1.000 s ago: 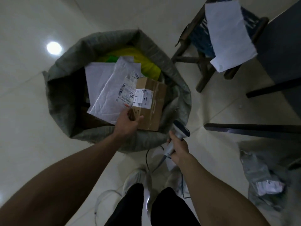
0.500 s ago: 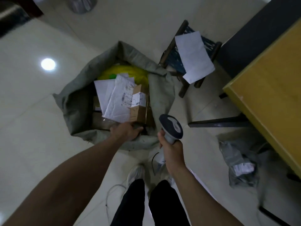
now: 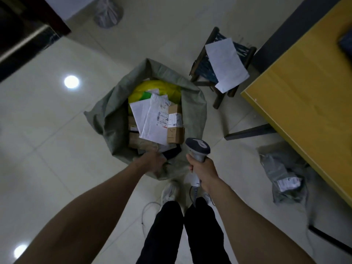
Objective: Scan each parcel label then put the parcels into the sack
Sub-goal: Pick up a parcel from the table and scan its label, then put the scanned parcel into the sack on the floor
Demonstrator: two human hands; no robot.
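Note:
A grey-green sack (image 3: 111,119) stands open on the floor in front of my feet. Inside lie a brown cardboard box (image 3: 175,130) with a white label, a white mailer (image 3: 152,121) with a barcode label, and a yellow parcel (image 3: 162,88) behind them. My left hand (image 3: 154,163) hangs over the sack's near rim with loose fingers, apart from the box and holding nothing I can make out. My right hand (image 3: 203,169) grips a grey handheld scanner (image 3: 198,148), head up, just right of the sack.
A grey plastic parcel (image 3: 283,178) with a label lies on the floor at the right, beside a yellow table (image 3: 304,96). A small stool (image 3: 204,67) carrying a white sheet stands behind the sack. A knotted grey bag (image 3: 108,13) sits far back. The scanner's cable trails by my shoes.
My left hand has let go of the brown box, which now lies in the sack, and drawn back to the near rim. My head has risen, so the view is wider.

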